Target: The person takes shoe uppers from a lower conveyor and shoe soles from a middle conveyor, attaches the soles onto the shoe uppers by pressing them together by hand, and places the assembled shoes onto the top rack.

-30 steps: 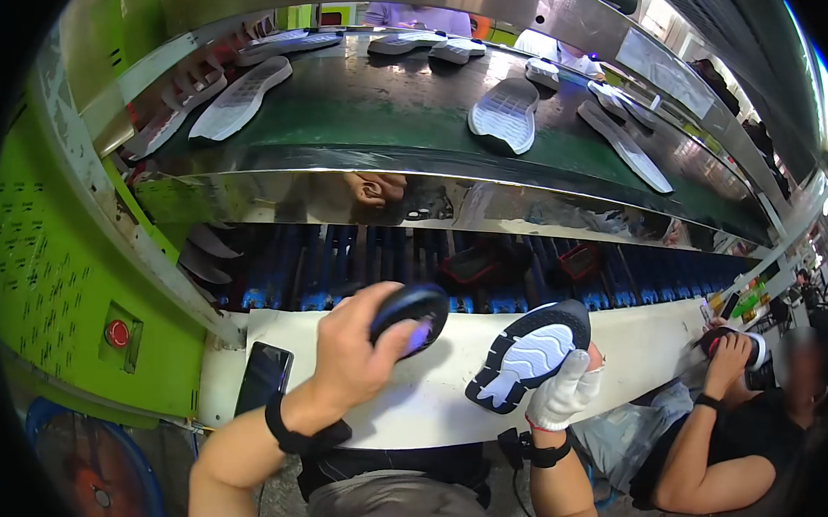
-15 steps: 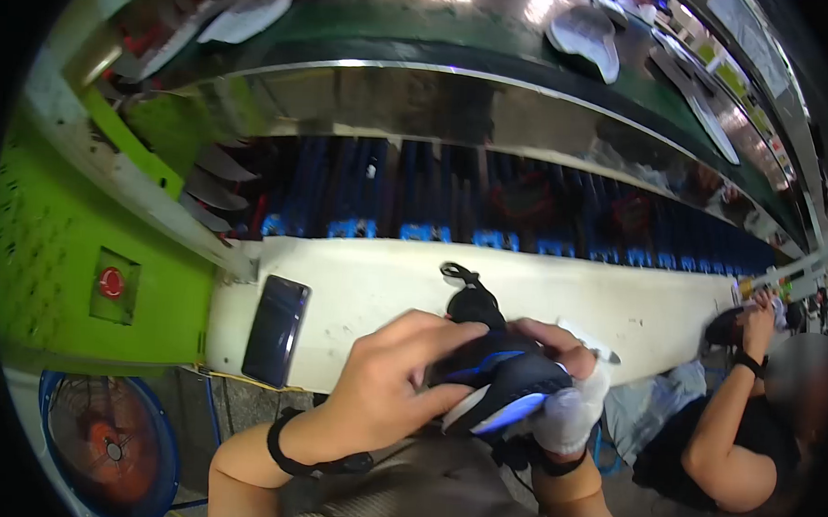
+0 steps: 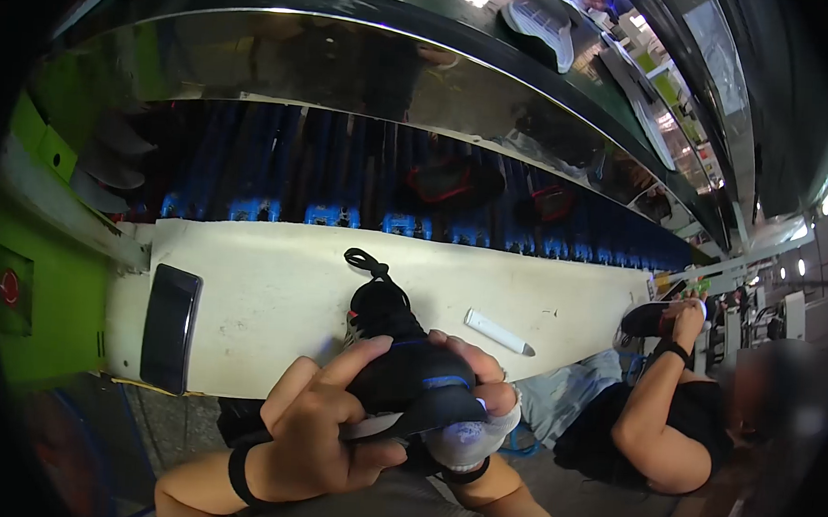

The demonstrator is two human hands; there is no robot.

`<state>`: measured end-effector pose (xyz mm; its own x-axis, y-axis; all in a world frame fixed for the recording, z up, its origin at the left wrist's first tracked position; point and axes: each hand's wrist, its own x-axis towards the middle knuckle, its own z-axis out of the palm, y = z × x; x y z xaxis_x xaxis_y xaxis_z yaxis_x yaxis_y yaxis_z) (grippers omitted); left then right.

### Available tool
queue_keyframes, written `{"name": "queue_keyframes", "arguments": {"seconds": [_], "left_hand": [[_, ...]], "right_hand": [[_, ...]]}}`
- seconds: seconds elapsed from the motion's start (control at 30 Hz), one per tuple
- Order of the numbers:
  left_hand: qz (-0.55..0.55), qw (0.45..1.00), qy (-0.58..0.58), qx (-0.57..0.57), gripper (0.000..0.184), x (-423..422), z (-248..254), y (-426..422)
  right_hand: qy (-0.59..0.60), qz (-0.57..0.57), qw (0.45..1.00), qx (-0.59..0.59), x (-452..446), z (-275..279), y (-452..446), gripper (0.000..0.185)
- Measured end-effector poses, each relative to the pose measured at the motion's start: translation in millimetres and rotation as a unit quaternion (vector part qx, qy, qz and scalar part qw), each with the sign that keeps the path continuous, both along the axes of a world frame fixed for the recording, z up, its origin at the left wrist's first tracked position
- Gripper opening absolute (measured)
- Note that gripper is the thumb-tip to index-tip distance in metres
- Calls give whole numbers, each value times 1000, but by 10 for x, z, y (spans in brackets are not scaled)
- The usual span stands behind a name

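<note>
Both hands hold a black shoe [image 3: 417,376] with a blue stripe, low over the near edge of the white bench. My left hand [image 3: 321,417] is bare and grips its left side, thumb beneath and fingers above. My right hand [image 3: 476,412], in a white glove with bare fingertips, wraps its right side. Just beyond the fingers is a black laced shoe part [image 3: 382,305] with a looped lace on top. I cannot tell whether it belongs to the held shoe. A white marker-like pen [image 3: 499,331] lies on the bench to the right.
A dark phone [image 3: 171,328] lies on the bench [image 3: 244,287] at left. Behind run blue-ended rollers [image 3: 332,215], with a raised shelf carrying a pale shoe piece [image 3: 541,26] above. At right, a co-worker's arm [image 3: 648,402] reaches toward another black shoe [image 3: 645,322].
My view has swung right, so the scene shifts left. The held shoe has tilted, and its bright blue-and-white underside shows less. The white pen, mostly hidden before, is now in plain sight.
</note>
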<state>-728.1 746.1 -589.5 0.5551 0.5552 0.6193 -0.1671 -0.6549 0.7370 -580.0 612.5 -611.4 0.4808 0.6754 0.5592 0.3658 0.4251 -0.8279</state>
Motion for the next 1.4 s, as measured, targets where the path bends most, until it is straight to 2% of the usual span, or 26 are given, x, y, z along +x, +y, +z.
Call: {"name": "queue_keyframes", "arguments": {"seconds": [0.07,0.27,0.3,0.43,0.47,0.53,0.57,0.6,0.67,0.73,0.87,0.93,1.0,1.07,1.1,1.13,1.2,1.23,1.33,1.4], "left_hand": [[-13,1000,8,26,60,-4,-29,29],[-25,999,42,9,54,-83,-18,79],[-24,999,46,8,54,-81,-32,83],[-6,998,36,-55,52,-162,-84,57],[12,996,27,-81,52,-185,-76,94],[18,998,62,-22,49,-320,-36,245],[24,995,90,22,47,-402,11,318],[21,994,104,38,47,-442,253,428],[-42,946,239,217,50,-442,851,600],[-41,941,229,245,44,-440,924,633],[-80,938,285,181,39,-439,1102,766],[-157,951,263,42,33,-454,1026,848],[-156,956,243,51,32,-458,926,845],[-130,944,195,-234,37,-441,808,800],[-190,926,231,-230,37,-461,777,905],[-189,925,232,-233,37,-455,718,917],[-211,941,224,-143,36,-429,580,936],[-185,951,204,-140,33,-419,501,846],[-159,953,154,-208,29,-428,395,760],[-150,949,151,-232,23,-412,527,774]], "right_hand": [[-3,-7,1000,-13,-17,11,12,39],[-51,-30,998,-31,-44,10,12,43],[-52,-11,999,-6,-12,-36,22,46],[-81,18,996,-18,6,-4,84,50],[-96,15,995,13,13,-51,141,50],[-121,-1,992,-31,-45,75,186,51],[-136,-10,990,22,-74,-73,256,53],[-121,-17,992,37,-111,-22,307,53],[-177,11,983,-55,-104,178,342,56],[-159,8,987,-26,-173,162,438,57],[-158,-7,987,-16,-285,161,532,54],[-161,-3,987,-13,-277,122,544,53],[-148,-1,989,-15,-293,175,563,52],[-147,-7,989,-12,-321,166,578,51],[-131,-32,991,3,-365,117,605,51],[-129,-30,991,2,-371,131,596,51],[-125,-19,992,-12,-359,173,602,51],[-135,-17,991,-13,-366,165,604,52],[-116,-12,993,-15,-385,150,622,54],[-114,-25,993,7,-417,127,649,56]]}}
